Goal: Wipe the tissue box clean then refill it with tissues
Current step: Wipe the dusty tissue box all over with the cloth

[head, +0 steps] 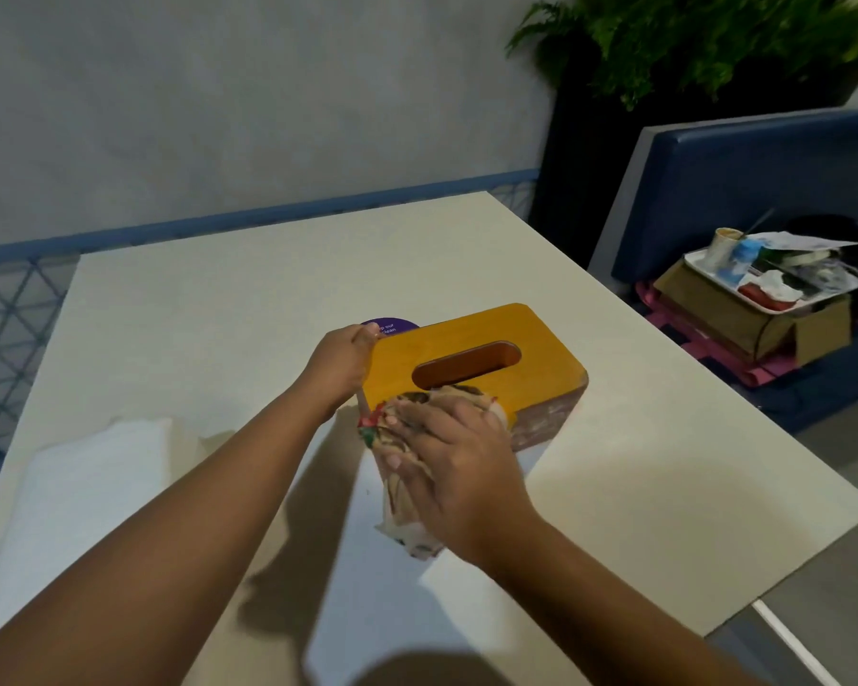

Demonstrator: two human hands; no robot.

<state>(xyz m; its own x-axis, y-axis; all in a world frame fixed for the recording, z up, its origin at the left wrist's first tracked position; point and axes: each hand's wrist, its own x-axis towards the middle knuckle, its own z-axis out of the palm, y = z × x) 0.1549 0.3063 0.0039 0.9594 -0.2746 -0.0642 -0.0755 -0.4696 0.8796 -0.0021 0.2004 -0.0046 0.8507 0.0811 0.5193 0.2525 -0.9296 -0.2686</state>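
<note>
Two forearms point(184, 527) come up from the bottom edge and meet at the box point(541, 339), which sits near the middle of the table point(268, 269), yellow lid up and slot facing the ceiling. No tissue shows in the slot. The left hand point(340, 361) grips the box by its left end, thumb at the top edge, steadying it. The right hand point(452, 462) lies over a patterned cloth point(392, 492), fingers fairly straight and spread, pressing it against the near side of the box where lid meets wall. The loose end of the cloth trails toward the person.

To my eye this is the wiping step, mid-way at best: the cloth is on the near edge, and whether the far side or the ends are done I cannot tell. The right end wall looks mottled, though that may be its finish. The refill has not begun — a white stack of tissues point(85, 487) lies on the table well to the left, apart from both hands.

Just behind the left hand a purple disc point(392, 325) peeks out from under the box. Off the table to the right, a tray point(704, 257) of litter rests on a carton point(734, 319) on a blue seat point(764, 165), with a plant point(714, 42) behind.
</note>
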